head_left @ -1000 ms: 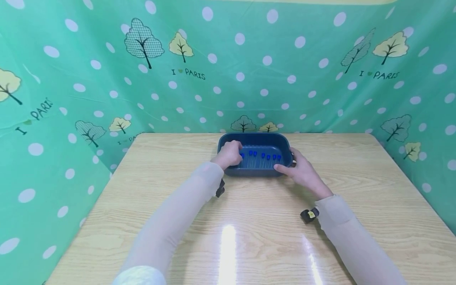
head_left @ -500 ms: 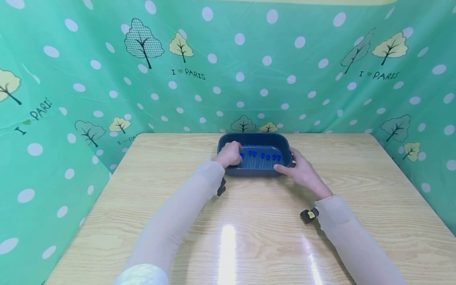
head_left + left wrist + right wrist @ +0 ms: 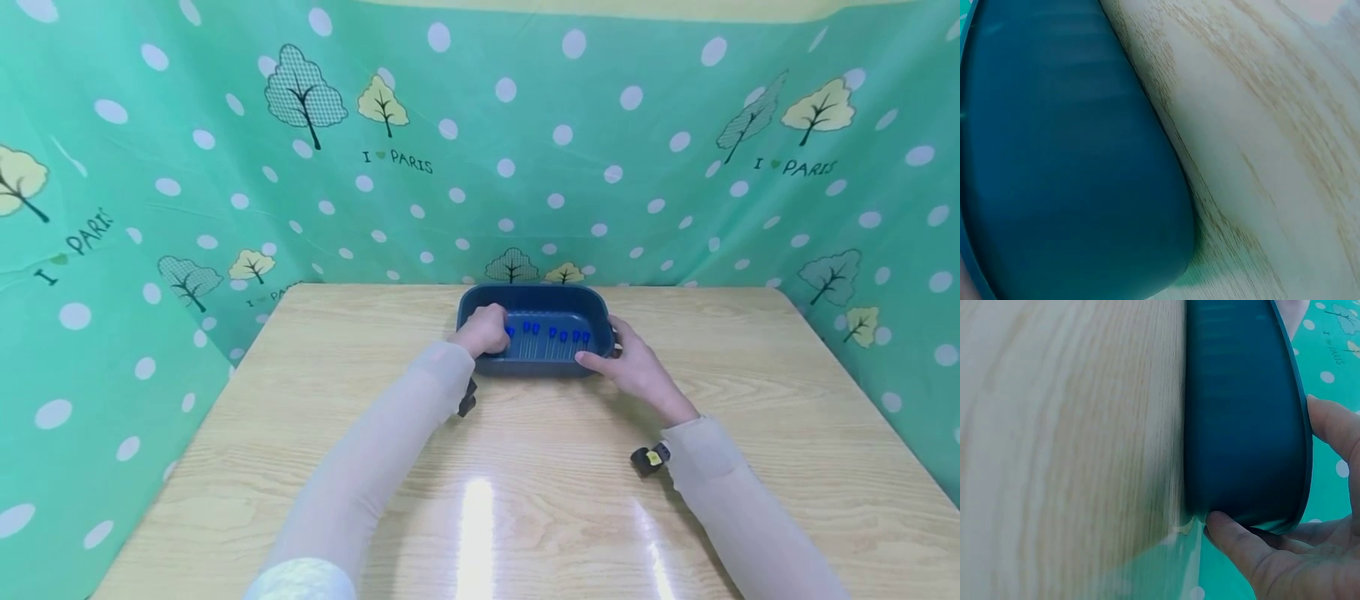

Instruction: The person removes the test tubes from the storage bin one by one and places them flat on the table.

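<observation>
A dark blue rectangular basin stands near the table's back edge. Inside lies a row of several thin, pale sticks with bright blue ends. My left hand reaches over the basin's left end, fingers bent down inside it, right beside the leftmost blue end. The fingertips are hidden, so I cannot tell whether they hold a stick. With my right hand I grip the basin's right end. In the right wrist view, the thumb sits at the rim and the other fingers bend round the end wall.
The basin rests on a light wood table. A green curtain with dots and printed trees hangs behind it and along both sides. A black wrist device hangs under the right sleeve.
The head view has tilted slightly, so the whole scene sits a little lower. Both hands and the basin otherwise keep their places.
</observation>
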Motion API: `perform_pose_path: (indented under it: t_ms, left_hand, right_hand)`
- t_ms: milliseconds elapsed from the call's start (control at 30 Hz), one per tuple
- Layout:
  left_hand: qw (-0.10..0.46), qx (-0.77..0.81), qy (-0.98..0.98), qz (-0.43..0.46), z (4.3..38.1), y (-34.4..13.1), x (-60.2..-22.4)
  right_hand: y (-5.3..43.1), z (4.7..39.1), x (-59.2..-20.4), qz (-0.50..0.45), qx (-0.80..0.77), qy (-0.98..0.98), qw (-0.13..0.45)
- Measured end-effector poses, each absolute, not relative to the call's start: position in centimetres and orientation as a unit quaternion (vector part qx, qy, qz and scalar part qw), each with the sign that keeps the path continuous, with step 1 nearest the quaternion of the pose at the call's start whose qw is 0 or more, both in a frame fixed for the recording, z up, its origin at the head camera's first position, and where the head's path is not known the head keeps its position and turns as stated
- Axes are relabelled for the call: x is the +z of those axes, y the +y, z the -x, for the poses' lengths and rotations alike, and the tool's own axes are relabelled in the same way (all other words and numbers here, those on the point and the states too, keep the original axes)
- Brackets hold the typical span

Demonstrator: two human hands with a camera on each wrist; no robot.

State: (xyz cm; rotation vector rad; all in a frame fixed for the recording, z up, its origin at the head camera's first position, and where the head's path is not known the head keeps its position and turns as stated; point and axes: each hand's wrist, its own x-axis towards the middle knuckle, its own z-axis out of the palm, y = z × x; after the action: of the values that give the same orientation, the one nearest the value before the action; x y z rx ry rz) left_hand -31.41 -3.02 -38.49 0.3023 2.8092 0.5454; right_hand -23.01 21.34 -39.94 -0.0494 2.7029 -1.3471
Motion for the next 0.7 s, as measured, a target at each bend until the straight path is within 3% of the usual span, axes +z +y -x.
perform_pose_path:
  t_ms: [700]
  left_hand:
    - [0.142, 0.189, 0.965, -0.113, 31.18, -3.12, -38.27]
  right_hand:
    - [21.41, 23.02, -40.03, 0.01, -0.443, 0.894, 0.068]
